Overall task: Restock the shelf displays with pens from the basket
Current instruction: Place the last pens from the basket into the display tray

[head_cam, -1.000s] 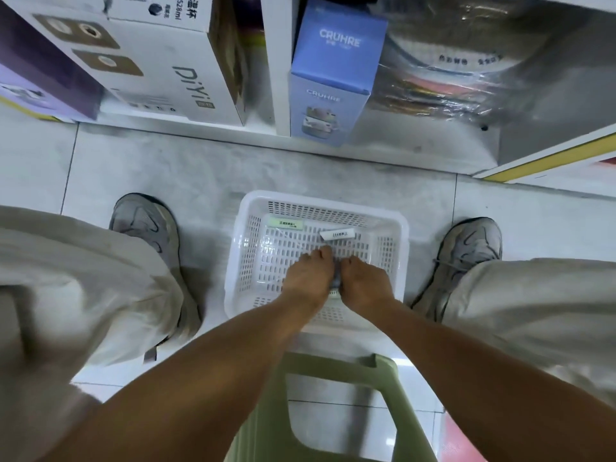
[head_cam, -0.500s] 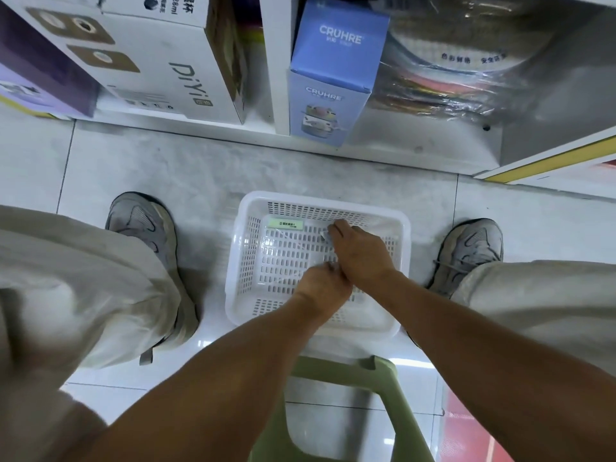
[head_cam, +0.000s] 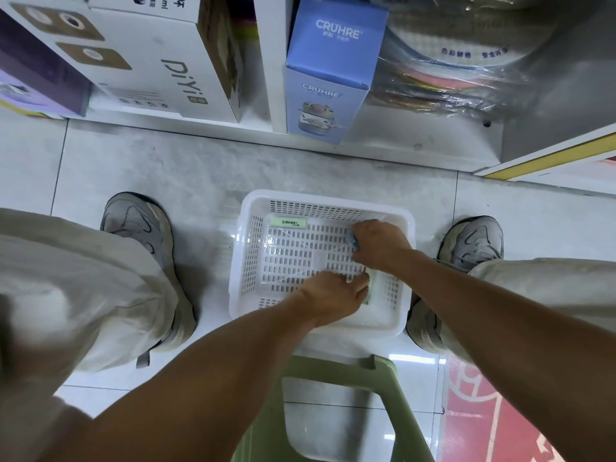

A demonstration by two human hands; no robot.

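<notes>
Pens: both hands reach into the basket (head_cam: pixel 320 200). Right hand (head_cam: pixel 380 245) pinches something bluish; left hand (head_cam: pixel 333 295) fingers curl, contents unclear. Best gather everything before rising.

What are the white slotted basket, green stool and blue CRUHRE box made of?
White slotted basket: looks like moulded plastic, slightly glossy, with uniform slots and a rolled rim. Green stool: probably plastic too, matte, one-piece form with a cut-out. Blue CRUHRE box: printed cardboard by the look, with sharp folded edges and a satin surface.
</notes>
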